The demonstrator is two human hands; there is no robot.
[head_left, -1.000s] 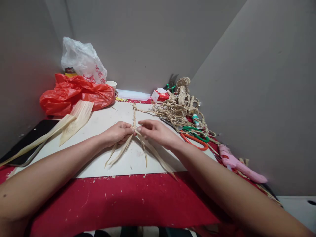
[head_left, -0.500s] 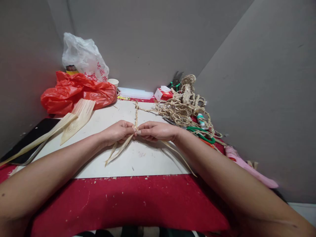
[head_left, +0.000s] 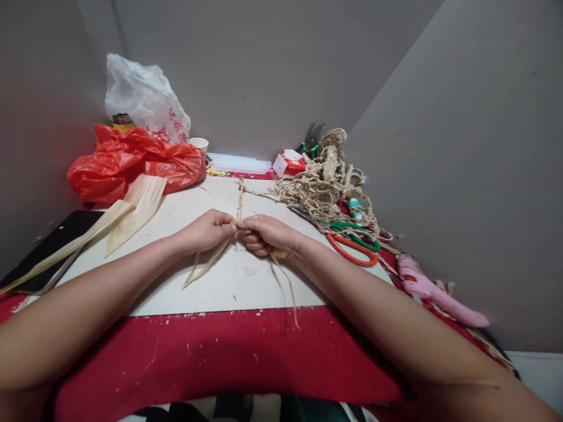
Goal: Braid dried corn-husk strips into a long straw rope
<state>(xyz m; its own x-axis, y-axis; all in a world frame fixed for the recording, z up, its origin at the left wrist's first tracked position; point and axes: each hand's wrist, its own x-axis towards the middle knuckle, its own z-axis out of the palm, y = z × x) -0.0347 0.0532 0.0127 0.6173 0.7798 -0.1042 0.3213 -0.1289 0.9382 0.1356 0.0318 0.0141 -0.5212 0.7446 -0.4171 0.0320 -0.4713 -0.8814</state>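
My left hand (head_left: 212, 230) is closed in a pinch on dried husk strips (head_left: 206, 268), whose loose ends hang toward me over the board. Against its fingertips, my right hand (head_left: 266, 234) is also closed, with a thin husk strip (head_left: 290, 290) trailing out below the palm. A twisted husk cord (head_left: 240, 199) runs from between the fingertips straight away from me along the white board (head_left: 185, 299). The exact crossing of the strips is hidden by my fingers. A side strand links the cord's far part to a heap of braided cord (head_left: 308, 187) at the right.
Scissors (head_left: 352, 249) with green and orange handles and a pink glue gun (head_left: 440, 293) lie at the right. Wide husk leaves (head_left: 136, 214) and a black tablet (head_left: 65, 246) are at the left. Behind stand a red plastic bag (head_left: 136, 164), a paper cup (head_left: 199, 144) and green-handled pliers (head_left: 310, 143).
The right hand has turned and its fingers have curled in. Its trailing strip has swung left and now hangs more steeply. The view has shifted slightly, showing more of the scissors' orange handle.
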